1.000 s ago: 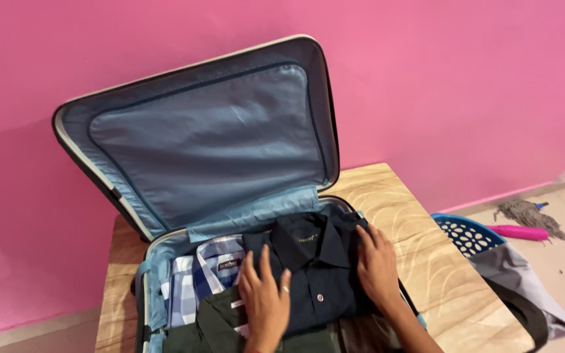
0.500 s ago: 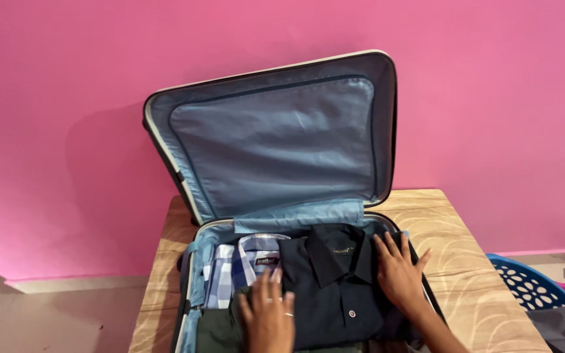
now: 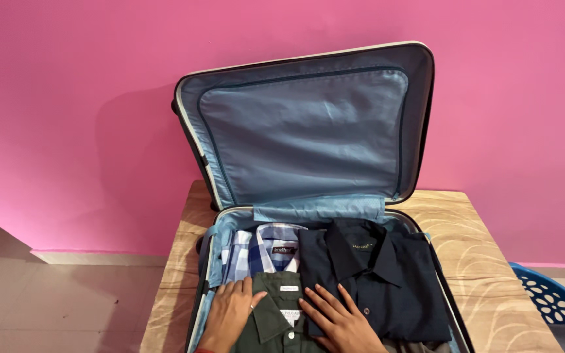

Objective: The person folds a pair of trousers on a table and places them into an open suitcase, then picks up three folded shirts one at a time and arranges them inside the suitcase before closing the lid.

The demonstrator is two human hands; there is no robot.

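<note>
Left hand (image 3: 230, 312) flat with fingers spread on folded olive-green collared shirt (image 3: 276, 323), right hand (image 3: 338, 317) splayed across its edge onto folded navy button shirt (image 3: 377, 278), both inside open blue-lined suitcase (image 3: 308, 137) on wooden table (image 3: 485, 261)

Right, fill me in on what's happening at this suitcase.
A person is leaning over an open suitcase that lies on a wooden table against a pink wall, its lid propped upright. Three folded shirts lie inside: a blue checked shirt at the back left, a navy shirt on the right and a dark green shirt at the front. The left hand rests flat on the green shirt's left side; the right hand lies flat where green and navy meet. A blue basket sits beside the table.
</note>
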